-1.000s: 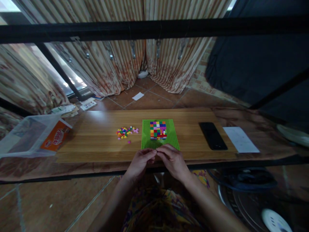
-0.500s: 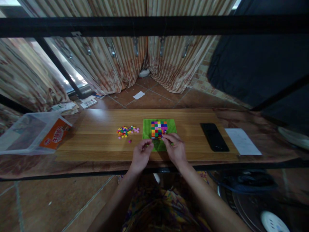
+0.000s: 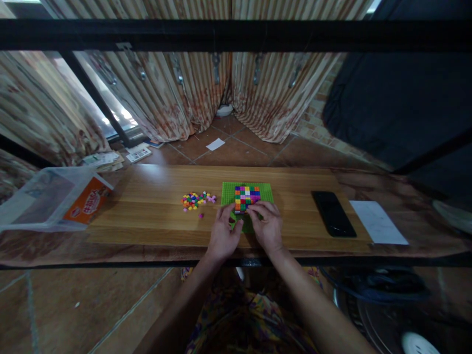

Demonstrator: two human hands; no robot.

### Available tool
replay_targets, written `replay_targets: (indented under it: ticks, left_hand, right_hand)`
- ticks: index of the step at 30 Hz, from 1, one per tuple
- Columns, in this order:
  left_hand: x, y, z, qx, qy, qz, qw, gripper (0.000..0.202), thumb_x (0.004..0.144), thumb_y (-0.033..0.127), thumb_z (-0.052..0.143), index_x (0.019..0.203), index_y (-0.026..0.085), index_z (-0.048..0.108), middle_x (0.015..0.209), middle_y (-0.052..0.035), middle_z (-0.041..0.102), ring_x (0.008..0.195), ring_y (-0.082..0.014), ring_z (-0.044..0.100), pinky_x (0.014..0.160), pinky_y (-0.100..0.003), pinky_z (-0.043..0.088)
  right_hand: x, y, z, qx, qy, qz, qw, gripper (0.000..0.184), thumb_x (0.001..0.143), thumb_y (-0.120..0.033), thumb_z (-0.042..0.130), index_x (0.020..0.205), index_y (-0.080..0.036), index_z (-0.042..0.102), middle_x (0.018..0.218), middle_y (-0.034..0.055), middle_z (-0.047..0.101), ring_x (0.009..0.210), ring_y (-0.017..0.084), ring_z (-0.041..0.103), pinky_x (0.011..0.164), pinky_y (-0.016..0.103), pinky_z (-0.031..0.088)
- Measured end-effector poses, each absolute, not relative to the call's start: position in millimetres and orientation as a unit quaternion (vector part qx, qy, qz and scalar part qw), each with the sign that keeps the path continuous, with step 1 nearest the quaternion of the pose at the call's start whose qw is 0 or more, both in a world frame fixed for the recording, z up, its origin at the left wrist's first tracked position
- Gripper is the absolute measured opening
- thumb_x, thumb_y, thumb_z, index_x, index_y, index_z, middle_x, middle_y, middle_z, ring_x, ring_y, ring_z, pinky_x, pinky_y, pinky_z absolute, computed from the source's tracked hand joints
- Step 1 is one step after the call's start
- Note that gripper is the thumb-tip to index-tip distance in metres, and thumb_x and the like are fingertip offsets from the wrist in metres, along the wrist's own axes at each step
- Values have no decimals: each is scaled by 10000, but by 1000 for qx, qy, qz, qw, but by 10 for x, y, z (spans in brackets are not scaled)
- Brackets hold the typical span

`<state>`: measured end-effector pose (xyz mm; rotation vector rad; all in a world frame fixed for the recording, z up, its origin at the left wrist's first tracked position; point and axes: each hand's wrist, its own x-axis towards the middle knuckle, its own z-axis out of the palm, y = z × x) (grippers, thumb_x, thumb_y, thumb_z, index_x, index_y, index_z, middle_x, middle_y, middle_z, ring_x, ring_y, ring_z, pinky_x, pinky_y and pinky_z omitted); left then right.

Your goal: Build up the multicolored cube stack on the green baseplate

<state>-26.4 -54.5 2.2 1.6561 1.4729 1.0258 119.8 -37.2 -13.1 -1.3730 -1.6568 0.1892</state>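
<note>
A block of small multicoloured toy bricks (image 3: 247, 195) sits on a green studded baseplate (image 3: 227, 190) in the middle of the board. At the block's lower right edge is my right hand (image 3: 268, 228), thumb and forefinger pinched together; whatever is between them is too small to make out. My left hand (image 3: 223, 236) rests over the plate's lower left part, with thumb and forefinger apart and the fingertips by the block's lower left corner. Nothing shows between those fingers. To the left lies a pile of loose bricks (image 3: 192, 200), with one magenta brick (image 3: 201, 216) apart from it.
The wooden board (image 3: 155, 211) lies across a cloth-covered table. On its right is a black phone (image 3: 334, 213), then a white sheet of paper (image 3: 378, 222). A clear plastic box (image 3: 40, 196) with an orange label stands at the left end. A dark bar (image 3: 236, 35) crosses above.
My left hand has moved forward and right, up to the block's lower left corner, and its thumb and forefinger have spread. My right hand stays at the block's right edge. The view has shifted slightly.
</note>
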Motion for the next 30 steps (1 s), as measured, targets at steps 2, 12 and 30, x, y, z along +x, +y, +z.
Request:
replay_targets:
  ticks: [2, 12, 30]
  left_hand:
    - [-263, -551, 33, 652, 564, 392, 322, 458, 824, 191, 562, 1277, 195, 492, 1273, -113, 501, 909, -156, 623, 767, -315, 561]
    - [-276, -583, -59, 751, 530, 333, 212, 500, 886, 208, 472, 1382, 232, 413, 1414, -103, 410, 1297, -219, 453, 1074, -398, 439]
    - [-145, -577, 168, 790, 583, 158, 103, 437, 903, 156, 427, 1310, 274, 534, 1386, -155, 504, 1104, -284, 592, 938, -458, 484]
  right_hand:
    - [1199, -365, -129, -559, -678, 72, 472, 145, 878, -281, 603, 831, -240, 733, 889, 43, 669, 878, 196, 592, 809, 342, 478]
    - [1127, -449, -164, -569, -688, 26, 450, 218, 928, -264, 512, 919, -194, 719, 949, 83, 668, 903, 208, 591, 825, 352, 486]
    - [1042, -489, -163, -597, -655, 79, 457, 260, 931, -275, 466, 906, -198, 714, 904, 82, 651, 900, 217, 576, 841, 382, 472]
